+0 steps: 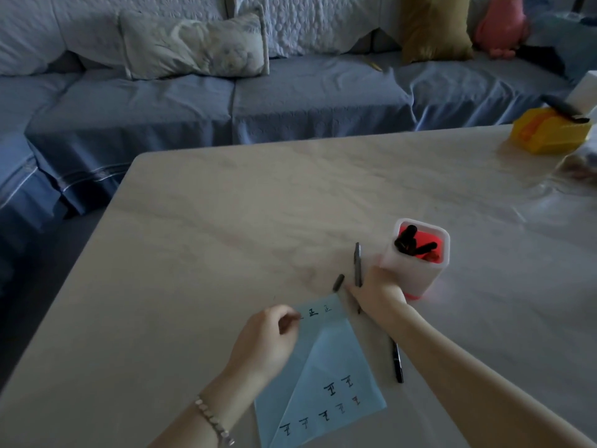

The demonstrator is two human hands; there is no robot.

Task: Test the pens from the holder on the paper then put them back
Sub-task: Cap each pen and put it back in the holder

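Fingers (353, 291) of the right hand (378, 294) grip a dark pen (357, 263). Its long axis points away from the person, just left of the white pen holder (418, 279). The left hand (268, 341) curls at the far edge of the blue paper (326, 360); I cannot tell whether it holds the paper. A second pen (397, 360) lies lengthwise on the surface (226, 221).

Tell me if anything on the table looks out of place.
The paper is folded over diagonally, a cap lies loose beyond its top corner, and one pen lies on the table beside it, outside the holder.
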